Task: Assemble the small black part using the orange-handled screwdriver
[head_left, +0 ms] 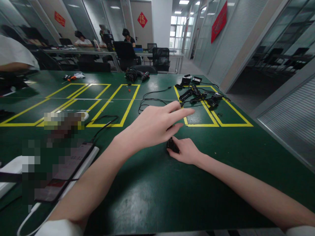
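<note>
My right hand (189,150) rests low over the green table (147,183), its thumb and fingers closed around a small black object (172,146) with a rounded top. The exact kind of that object does not show. Above and just left of it hovers my left hand (157,124), palm down, with fingers stretched forward and apart and nothing visible between them. Beyond my fingers lies a pile of black parts and cables (197,95), and a thin black cable (147,98) loops across the tabletop.
Yellow tape outlines (128,106) mark the table. At the left lie a phone-like device (71,164), partly pixelated, and white power strips (91,157). A power drill (145,76) sits at the far edge. A person's white sleeve (17,52) shows at left; others sit behind.
</note>
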Motion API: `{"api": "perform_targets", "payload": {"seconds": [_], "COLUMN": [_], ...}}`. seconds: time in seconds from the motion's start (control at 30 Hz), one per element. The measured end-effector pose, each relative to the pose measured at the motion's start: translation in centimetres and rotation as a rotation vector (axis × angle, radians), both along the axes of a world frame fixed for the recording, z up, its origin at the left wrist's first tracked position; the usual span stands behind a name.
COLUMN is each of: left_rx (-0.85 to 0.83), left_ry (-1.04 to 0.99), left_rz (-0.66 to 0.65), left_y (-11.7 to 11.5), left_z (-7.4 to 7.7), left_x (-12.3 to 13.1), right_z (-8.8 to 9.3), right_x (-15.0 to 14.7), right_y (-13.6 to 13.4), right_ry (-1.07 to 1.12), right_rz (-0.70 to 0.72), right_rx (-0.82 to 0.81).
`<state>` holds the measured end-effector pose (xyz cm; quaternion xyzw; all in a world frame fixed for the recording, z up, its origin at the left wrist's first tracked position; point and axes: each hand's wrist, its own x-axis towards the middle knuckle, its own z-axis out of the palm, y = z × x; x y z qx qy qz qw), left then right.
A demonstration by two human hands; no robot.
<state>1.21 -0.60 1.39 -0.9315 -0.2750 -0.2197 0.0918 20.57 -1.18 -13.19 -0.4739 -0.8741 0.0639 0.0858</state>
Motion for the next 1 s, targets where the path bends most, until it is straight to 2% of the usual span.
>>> {"api": "perform_targets", "payload": {"seconds": [0.8,1.0], "left_rx": [0.004,-0.006], "left_ry": [0.015,0.033], "left_rz": [0.025,-0.020], "left_y": [-0.08,-0.06], "left_z": [0.07,0.16], "left_x": [0.09,0.12], "right_z": [0.09,0.10], "right_x": [-0.08,-0.02], "right_y": [-0.04,-0.06], "right_ry": [-0.009,-0.001], "right_rz": [-0.010,0.001], "right_rx": [-0.008,-0.023]}}
